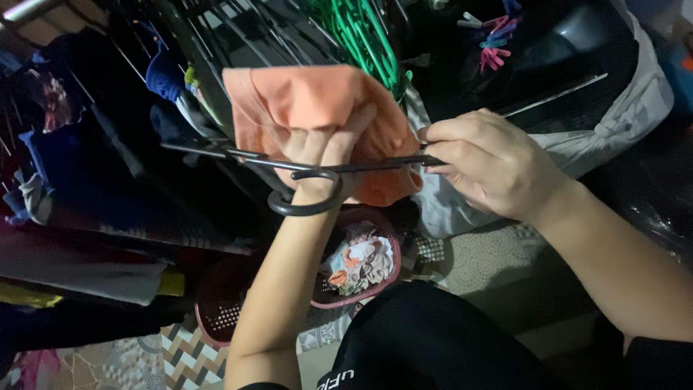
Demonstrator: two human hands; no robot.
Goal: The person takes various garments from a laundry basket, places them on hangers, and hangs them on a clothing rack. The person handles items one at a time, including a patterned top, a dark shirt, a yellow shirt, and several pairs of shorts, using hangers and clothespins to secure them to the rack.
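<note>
**Two hands fitting an orange cloth onto a dark hanger**

Seen from above, a person's left hand (317,155) is clenched on an orange cloth (310,108), bunching it against the middle of a dark hanger (289,165), just above the hook that curls over the wrist. The right hand (487,162) pinches the hanger's right end between thumb and fingertips. Both are held in the air, above a pink basket (216,314) of mixed small laundry that stands on a patterned floor (180,354).

The cloth looks light, soft and limp; it folds and droops wherever it is unsupported, so it is best taken by an edge or seam. The hanger looks thin, stiff and light, easy to hold at an end or at the hook.

Dark clothes (94,180) hang to the left. Green hangers (364,36) and coloured pegs (494,40) lie beyond.
</note>
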